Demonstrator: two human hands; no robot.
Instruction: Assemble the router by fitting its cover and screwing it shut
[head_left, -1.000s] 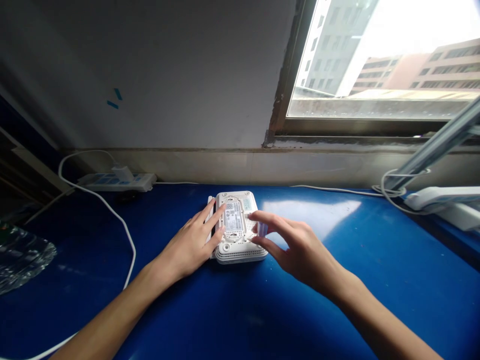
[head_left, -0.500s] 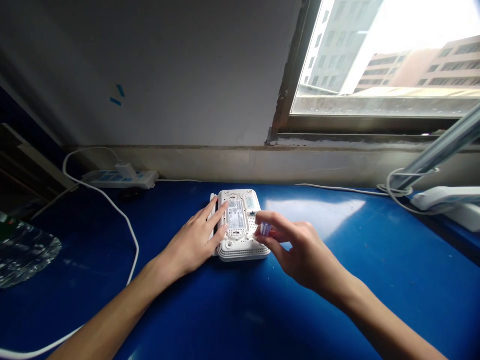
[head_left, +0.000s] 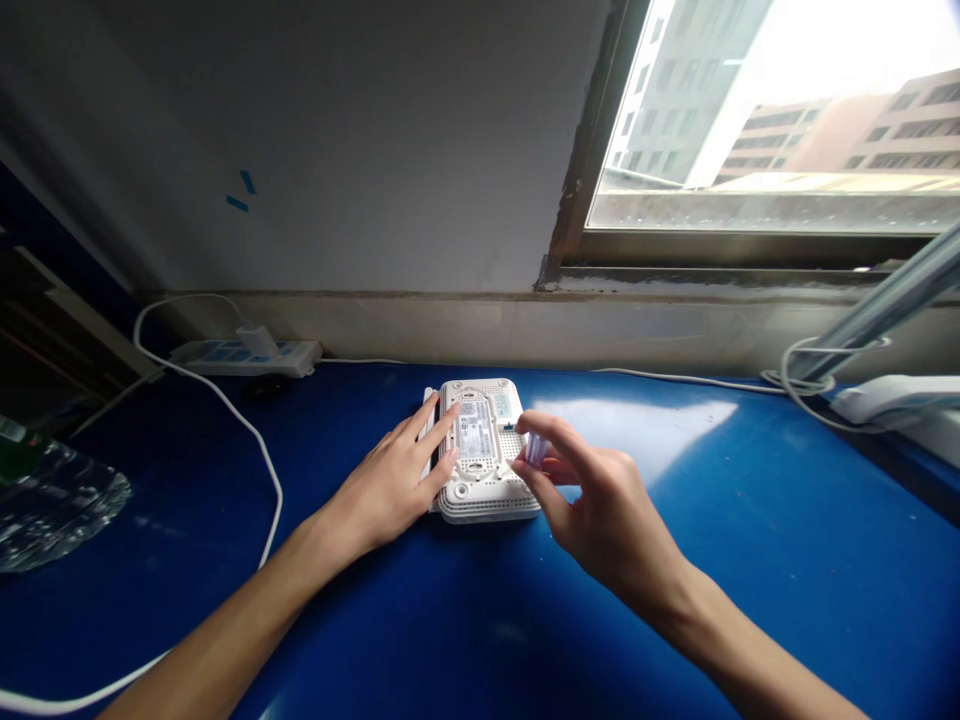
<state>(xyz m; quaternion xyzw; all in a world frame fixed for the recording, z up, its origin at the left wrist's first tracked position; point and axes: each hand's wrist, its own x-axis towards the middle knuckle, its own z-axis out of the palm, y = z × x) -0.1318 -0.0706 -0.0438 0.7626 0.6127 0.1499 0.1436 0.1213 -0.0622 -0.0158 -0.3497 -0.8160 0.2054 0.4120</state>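
A white router (head_left: 475, 440) lies with its underside up on the blue table, showing vents, a printed label and round feet. Spread across its left side are the fingers of my left hand (head_left: 394, 475), open and resting flat against the casing. At the router's right edge, my right hand (head_left: 592, 480) pinches a small translucent pale-purple piece (head_left: 535, 450) between thumb and index finger. Its exact kind cannot be made out, and the fingers hide part of it. A small dark blue-green spot shows on the casing beside my right fingertips.
A white power strip (head_left: 300, 357) with a plugged-in adapter (head_left: 257, 341) sits at the back left, its white cable (head_left: 262, 450) looping forward. A clear bottle (head_left: 60, 505) lies at the left. At the right stands a metal pole (head_left: 877, 310) with cable wound round its base.
My right hand has drawn slightly back to the right with the translucent piece, so more of it shows. The left hand stays on the router; the view has shifted a little.
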